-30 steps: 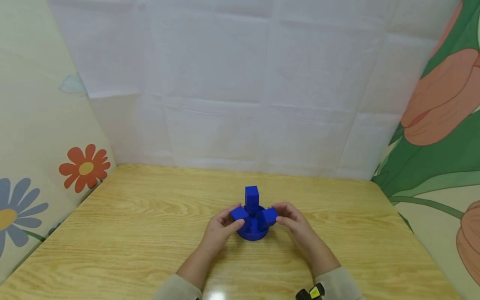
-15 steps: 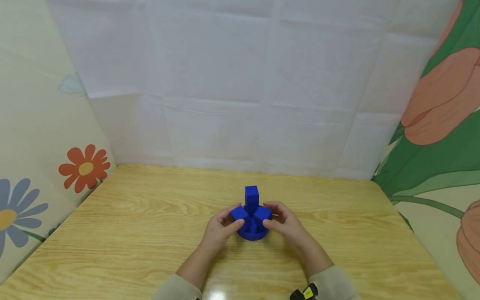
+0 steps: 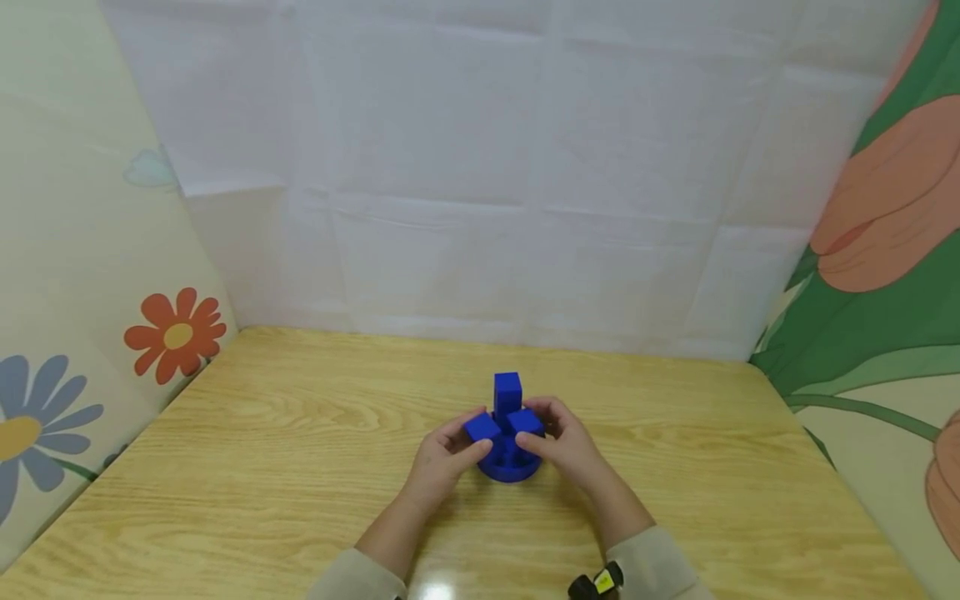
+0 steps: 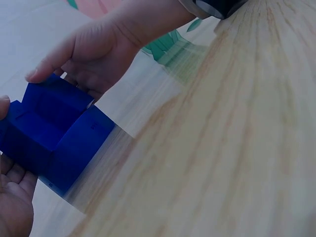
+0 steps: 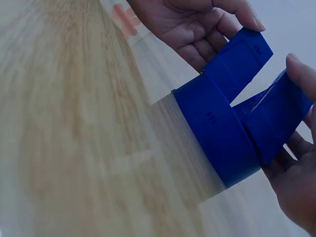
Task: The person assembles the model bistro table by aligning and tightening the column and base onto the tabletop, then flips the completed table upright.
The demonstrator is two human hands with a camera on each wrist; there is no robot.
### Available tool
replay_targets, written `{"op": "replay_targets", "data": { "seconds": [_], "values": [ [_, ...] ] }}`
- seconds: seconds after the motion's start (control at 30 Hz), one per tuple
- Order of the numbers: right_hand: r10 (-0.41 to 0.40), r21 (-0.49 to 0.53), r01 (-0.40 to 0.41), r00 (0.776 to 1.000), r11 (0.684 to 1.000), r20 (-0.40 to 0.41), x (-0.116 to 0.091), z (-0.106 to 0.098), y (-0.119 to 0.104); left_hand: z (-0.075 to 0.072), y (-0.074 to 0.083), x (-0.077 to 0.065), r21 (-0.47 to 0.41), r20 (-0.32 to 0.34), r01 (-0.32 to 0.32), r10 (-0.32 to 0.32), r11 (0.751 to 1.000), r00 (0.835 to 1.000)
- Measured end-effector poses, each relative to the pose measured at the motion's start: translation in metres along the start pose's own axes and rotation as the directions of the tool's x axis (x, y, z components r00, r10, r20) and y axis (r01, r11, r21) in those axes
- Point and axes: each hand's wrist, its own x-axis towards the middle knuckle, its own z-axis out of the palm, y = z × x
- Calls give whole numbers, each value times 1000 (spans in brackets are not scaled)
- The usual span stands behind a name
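Observation:
A round blue base stands on the table, with blue blocks set into it. My left hand pinches the left block between thumb and fingers. On the other side, the right block is held by my right hand, its thumb on the near face and its fingers behind. A taller blue block stands upright at the back, untouched by either hand. Small printed marks show on the outer wall of the base in the right wrist view. The lower ends of the gripped blocks are partly hidden.
The wood-grain table spreads around the base. A white cloth hangs behind it. Flower-printed panels stand at both sides. A black device with a yellow label sits at my right wrist.
My right hand has moved left and brought the right block from an outward lean to closer beside the other blocks. The left hand keeps its grip; the view has shifted slightly.

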Motion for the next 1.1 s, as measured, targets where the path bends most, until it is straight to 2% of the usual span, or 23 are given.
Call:
{"op": "replay_targets", "data": {
  "seconds": [0.13,0.37,0.7,0.97,1.1],
  "values": [
    [9,1,-9,999,1000,-44,2,0,1,0,0,1,1,5,1,-1,1000,1000],
    [-38,28,39,999,999,-35,3,-4,3,0,1,0,-16,0,1,-1,1000,1000],
    [-103,-96,102,995,990,-5,3,-2,-3,0,0,0,19,1,-12,12,1000,1000],
    [-75,-126,77,997,989,20,8,-1,-1,0,-1,0,-3,13,-12,12,1000,1000],
    [-49,-75,50,999,996,15,10,-1,1,-1,0,0,6,11,-14,14,1000,1000]
  ]
}}
